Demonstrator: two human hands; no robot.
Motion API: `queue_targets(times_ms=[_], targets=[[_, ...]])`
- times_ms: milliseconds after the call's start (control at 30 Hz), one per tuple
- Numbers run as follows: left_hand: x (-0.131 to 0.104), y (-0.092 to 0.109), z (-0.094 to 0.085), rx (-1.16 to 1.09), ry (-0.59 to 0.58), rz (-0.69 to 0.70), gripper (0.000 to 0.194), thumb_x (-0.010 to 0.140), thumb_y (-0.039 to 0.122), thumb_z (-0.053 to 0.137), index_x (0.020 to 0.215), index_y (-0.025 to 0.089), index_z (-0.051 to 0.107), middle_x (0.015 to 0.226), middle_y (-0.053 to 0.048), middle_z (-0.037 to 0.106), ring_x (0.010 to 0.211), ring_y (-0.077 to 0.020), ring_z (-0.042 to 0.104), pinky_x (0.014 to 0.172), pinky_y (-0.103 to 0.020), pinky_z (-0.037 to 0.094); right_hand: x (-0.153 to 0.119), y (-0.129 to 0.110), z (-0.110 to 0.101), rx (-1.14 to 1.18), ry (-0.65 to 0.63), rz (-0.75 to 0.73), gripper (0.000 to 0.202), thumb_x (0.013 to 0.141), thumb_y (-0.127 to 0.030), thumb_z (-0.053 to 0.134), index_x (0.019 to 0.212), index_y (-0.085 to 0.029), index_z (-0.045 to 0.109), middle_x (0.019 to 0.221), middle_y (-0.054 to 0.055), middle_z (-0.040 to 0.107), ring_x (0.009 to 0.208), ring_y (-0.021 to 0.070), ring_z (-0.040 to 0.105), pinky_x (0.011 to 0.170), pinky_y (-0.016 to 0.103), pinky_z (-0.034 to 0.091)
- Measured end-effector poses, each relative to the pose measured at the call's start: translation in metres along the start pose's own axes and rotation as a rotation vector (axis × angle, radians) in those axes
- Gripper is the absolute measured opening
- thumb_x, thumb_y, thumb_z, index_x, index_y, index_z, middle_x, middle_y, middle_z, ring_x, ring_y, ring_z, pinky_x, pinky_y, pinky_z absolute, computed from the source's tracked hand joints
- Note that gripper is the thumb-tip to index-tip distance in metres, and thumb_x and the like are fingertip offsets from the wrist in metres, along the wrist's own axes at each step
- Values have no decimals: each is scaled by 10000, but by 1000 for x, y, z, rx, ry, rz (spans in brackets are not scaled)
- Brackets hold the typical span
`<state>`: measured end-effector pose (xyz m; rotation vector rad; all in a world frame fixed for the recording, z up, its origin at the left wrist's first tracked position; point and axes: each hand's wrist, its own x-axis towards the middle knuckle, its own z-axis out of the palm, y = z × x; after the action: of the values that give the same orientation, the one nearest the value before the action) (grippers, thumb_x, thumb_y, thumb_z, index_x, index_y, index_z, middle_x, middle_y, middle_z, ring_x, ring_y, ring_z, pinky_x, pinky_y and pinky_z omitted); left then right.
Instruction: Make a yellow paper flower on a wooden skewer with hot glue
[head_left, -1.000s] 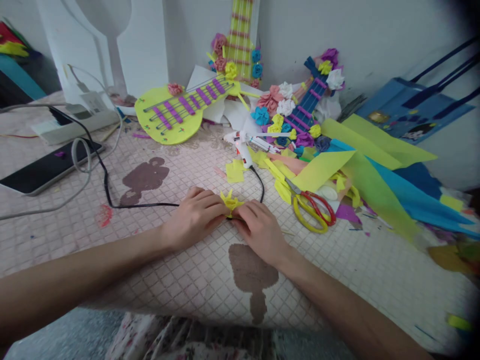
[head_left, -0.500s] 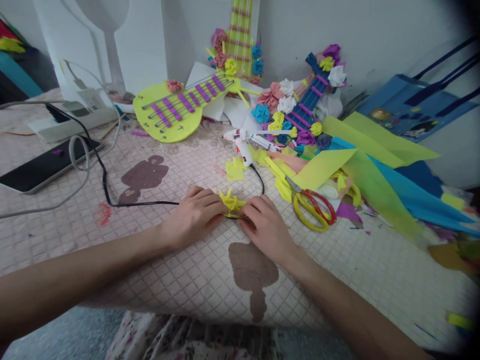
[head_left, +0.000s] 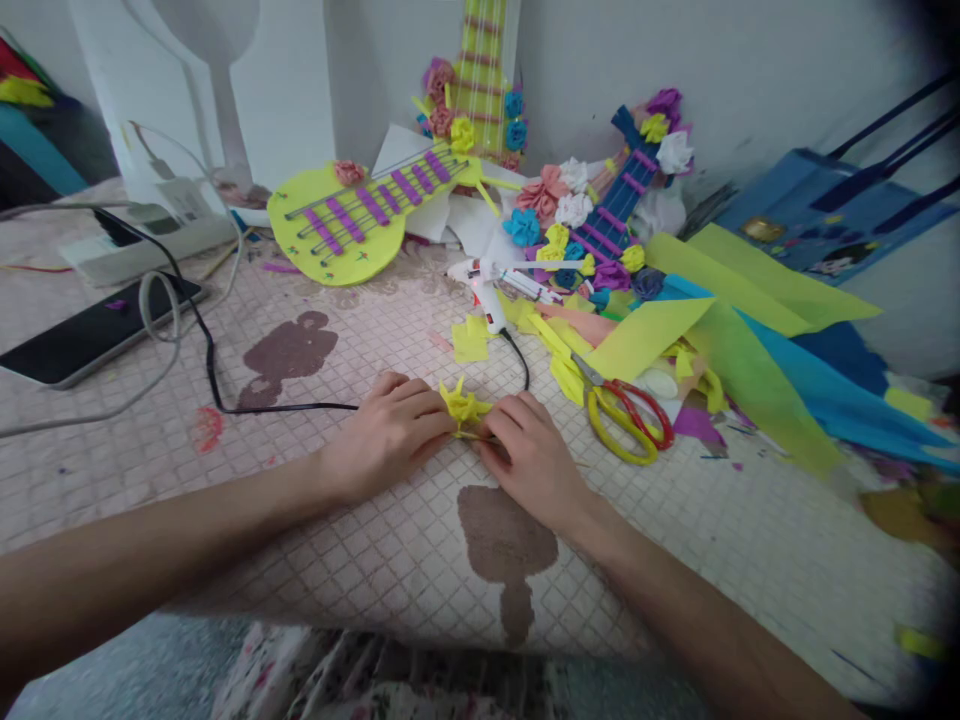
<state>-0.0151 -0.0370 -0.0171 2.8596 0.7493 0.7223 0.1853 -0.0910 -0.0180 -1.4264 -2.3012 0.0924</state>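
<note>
**Two hands pinch a crumpled yellow paper piece at the table's middle**

While both forearms reach in from the near edge, the left hand (head_left: 390,435) and the right hand (head_left: 529,460) meet over a small yellow paper piece (head_left: 463,408) that sits on the table (head_left: 337,560), between the fingertips of both. The left hand's grip is closed on the paper's left side, fingers curled and knuckles up. The right hand's grip is closed on its right side, with the fingertips pressed down at the paper's lower edge. The paper's points stick up above the fingers.

A black cord (head_left: 285,407) runs along the table to the left hand and loops behind the paper toward a white glue gun (head_left: 486,285), which lies farther back. Just right of the right hand lie scissors (head_left: 626,415) with yellow and red handles, resting at the edge of a heap of yellow, green and blue paper sheets (head_left: 750,340). A yellow square scrap (head_left: 469,342) lies between the glue gun and the hands. At the back stand a yellow paper guitar (head_left: 352,225) with purple bars and a blue paper guitar (head_left: 615,200) trimmed with paper flowers. A dark phone (head_left: 90,335) lies at the far left, well apart from the hands, near a white power strip (head_left: 142,245).
</note>
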Motion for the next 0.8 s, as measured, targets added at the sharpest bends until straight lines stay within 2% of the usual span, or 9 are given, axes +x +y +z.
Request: queue_targets(times_ms=[300, 533, 700, 800], targets=[[1, 2, 1, -52, -4, -33, 87, 872, 187, 530, 841, 184, 611, 849, -2, 633, 837, -151, 552, 777, -313, 363, 3, -6, 6, -5, -15, 3, 67, 849, -243, 555, 829, -180, 563, 879, 66, 571, 907, 222, 471, 797, 377, 413], [0, 3, 1, -62, 2, -33, 67, 868, 181, 536, 855, 183, 602, 850, 0, 628, 842, -153, 551, 782, -317, 367, 6, -8, 7, -24, 3, -23, 148, 894, -231, 477, 798, -176, 576, 853, 59, 574, 869, 203, 466, 778, 354, 411], [3, 5, 0, -68, 43, -40, 86, 886, 185, 507, 818, 152, 548, 781, 0, 604, 773, -140, 544, 747, -310, 378, 5, -8, 6, -8, 11, -18, 129, 891, -220, 483, 834, -176, 590, 863, 62, 579, 882, 208, 469, 785, 355, 410], [2, 4, 1, -36, 60, 8, 126, 910, 187, 476, 805, 156, 540, 778, -3, 603, 787, -144, 542, 750, -311, 380, 5, -7, 7, -9, 9, -19, 126, 890, -220, 488, 836, -169, 588, 855, 62, 577, 883, 207, 471, 789, 353, 411]])
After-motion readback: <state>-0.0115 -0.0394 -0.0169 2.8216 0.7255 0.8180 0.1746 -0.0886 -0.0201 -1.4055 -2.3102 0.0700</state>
